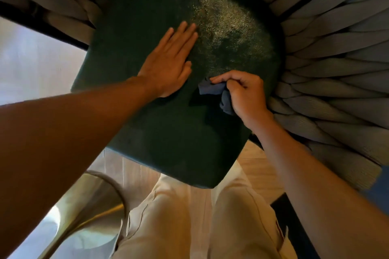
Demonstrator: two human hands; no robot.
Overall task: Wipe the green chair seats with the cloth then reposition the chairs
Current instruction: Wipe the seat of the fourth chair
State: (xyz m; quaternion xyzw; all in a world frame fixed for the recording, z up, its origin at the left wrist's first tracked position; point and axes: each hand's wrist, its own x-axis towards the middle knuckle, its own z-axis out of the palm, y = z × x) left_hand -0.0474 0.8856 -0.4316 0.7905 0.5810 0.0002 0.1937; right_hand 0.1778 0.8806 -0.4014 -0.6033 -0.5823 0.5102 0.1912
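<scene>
Directly below the camera, the green chair seat [168, 132] fills the middle of the view, dark and pebbled, with a paler, glossy patch just beyond the fingertips of both hands. The cloth [219, 94], a small dark blue-grey piece, is bunched against the seat under the right hand [244, 94]. That hand is curled: thumb and forefinger pinch the cloth's leading fold, the remaining fingers are folded over the rest, and a tail of fabric hangs out below the palm. Whether the knuckles themselves touch the seat cannot be told.

Just beside it, on the thumb side, the left hand [168, 63] lies flat on the seat, palm down, fingers straight and close together, thumb slightly apart; it holds nothing. The two hands are near each other but not touching.

Outward from the hands, thick grey woven rope [336, 69] forms the chair's back and arms, wrapping round the far and right edges of the seat. Nearer the body than the hands are light beige trousers [189, 216], a pale wood floor [259, 166], and a curved brass-coloured frame [101, 202] at the lower left.
</scene>
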